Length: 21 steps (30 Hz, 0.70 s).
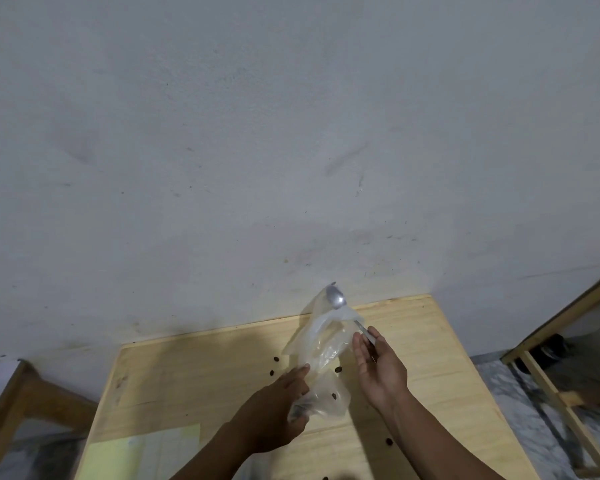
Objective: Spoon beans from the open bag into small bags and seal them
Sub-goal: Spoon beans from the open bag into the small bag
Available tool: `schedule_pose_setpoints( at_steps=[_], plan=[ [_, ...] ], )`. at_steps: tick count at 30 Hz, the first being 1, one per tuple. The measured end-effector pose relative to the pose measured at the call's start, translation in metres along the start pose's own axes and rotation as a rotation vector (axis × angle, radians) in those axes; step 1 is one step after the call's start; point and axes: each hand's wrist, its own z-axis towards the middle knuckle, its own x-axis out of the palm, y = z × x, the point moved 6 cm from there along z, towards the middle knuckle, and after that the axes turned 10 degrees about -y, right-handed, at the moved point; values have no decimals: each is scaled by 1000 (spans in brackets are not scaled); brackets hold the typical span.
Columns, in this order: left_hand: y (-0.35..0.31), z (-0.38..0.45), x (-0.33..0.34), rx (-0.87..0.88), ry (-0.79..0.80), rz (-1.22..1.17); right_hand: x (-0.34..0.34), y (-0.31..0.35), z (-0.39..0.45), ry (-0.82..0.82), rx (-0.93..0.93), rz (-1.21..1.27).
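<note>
Holding bag [321,344] | spoon [336,299] | loose beans [338,369] on table [194,368]

A pale wooden surface [194,368] with a light grain stands against a grey wall, its far edge running slightly uphill to the right. Several small dark beans [276,359] lie loose on the bare wood: one near the middle of the far half, another just below it [272,372], one further right [338,369], and one towards the near right edge [389,442]. Another shows at the very bottom of the view, cut off. At the near left corner lie flat, clear plastic sheets or small bags [146,452] with a pale yellow-green tint; how many cannot be told. Shadow darkens the surface's far left part.
</note>
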Motion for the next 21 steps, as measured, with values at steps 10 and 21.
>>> schedule_pose_setpoints(
  at_steps=[10,21],
  plan=[
    [-10,-5,-5,26,-44,0,-8,4,-19,8,-23,-71],
    [-18,-14,-12,-27,-64,-13,-4,11,-26,17,-60,-79]
  ],
)
